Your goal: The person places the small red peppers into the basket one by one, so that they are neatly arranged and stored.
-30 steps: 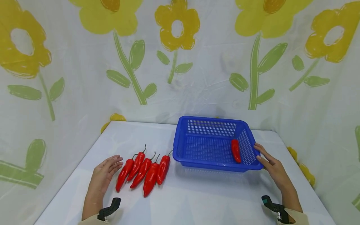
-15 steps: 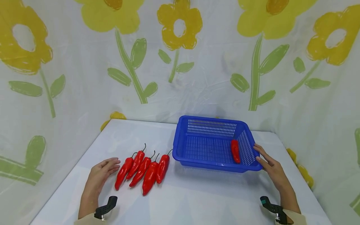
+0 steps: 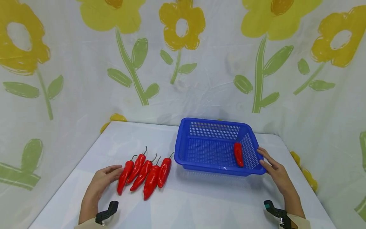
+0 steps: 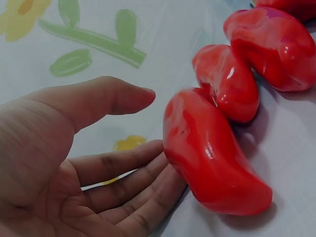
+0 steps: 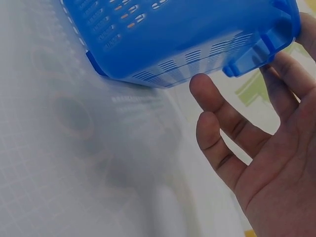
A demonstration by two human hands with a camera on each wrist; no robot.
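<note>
On the left of the table several red chili peppers (image 3: 151, 182) with dark stems lie side by side. My left hand (image 3: 100, 182) is beside the leftmost chili pepper (image 4: 210, 158), thumb spread from the straight fingers; the fingertips (image 4: 157, 147) are right at its side, and nothing is between thumb and fingers. At the right, my right hand (image 3: 276, 174) holds the near right edge of a blue plastic basket (image 3: 211, 168), with thumb and fingers at its rim and two fingers (image 5: 210, 94) loosely bent below. One red chili pepper (image 3: 238, 154) lies inside the basket.
The white table (image 3: 197, 203) is backed by a white cloth (image 3: 208, 95) printed with yellow flowers and green leaves. Both wrists wear a black camera mount (image 3: 107, 212). The basket stands between the loose peppers and the right hand.
My left hand moves slightly away, then its fingers come closer to the leftmost chili pepper and dip lower. The right hand stays on the basket's rim; the peppers keep their arrangement.
</note>
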